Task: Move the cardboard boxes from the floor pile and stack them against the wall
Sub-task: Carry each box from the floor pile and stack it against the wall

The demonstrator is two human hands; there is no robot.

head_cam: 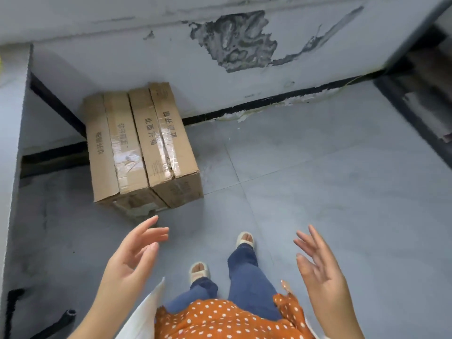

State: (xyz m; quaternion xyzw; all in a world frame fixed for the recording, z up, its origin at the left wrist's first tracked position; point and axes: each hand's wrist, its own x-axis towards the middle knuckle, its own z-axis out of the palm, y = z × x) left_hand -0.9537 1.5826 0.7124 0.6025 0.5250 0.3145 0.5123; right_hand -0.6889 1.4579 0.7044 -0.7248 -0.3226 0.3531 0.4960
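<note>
Two long cardboard boxes lie side by side on the grey tiled floor, their far ends near the white wall [220, 77]. The left box [115, 145] and the right box [168, 143] touch along their long sides, each taped down the middle with printed characters on top. Another box seems to lie under the left one, mostly hidden. My left hand [132, 255] hovers in front of the boxes, fingers straight and spread, holding nothing. My right hand [318, 265] is raised to the right, fingers spread, also empty. Both hands are apart from the boxes.
A white pillar or wall edge [12, 143] stands at the left. A black skirting strip [281, 99] runs along the wall base. Dark shelving or a frame [420, 99] sits at the far right. A black object [66, 316] lies on the floor at bottom left.
</note>
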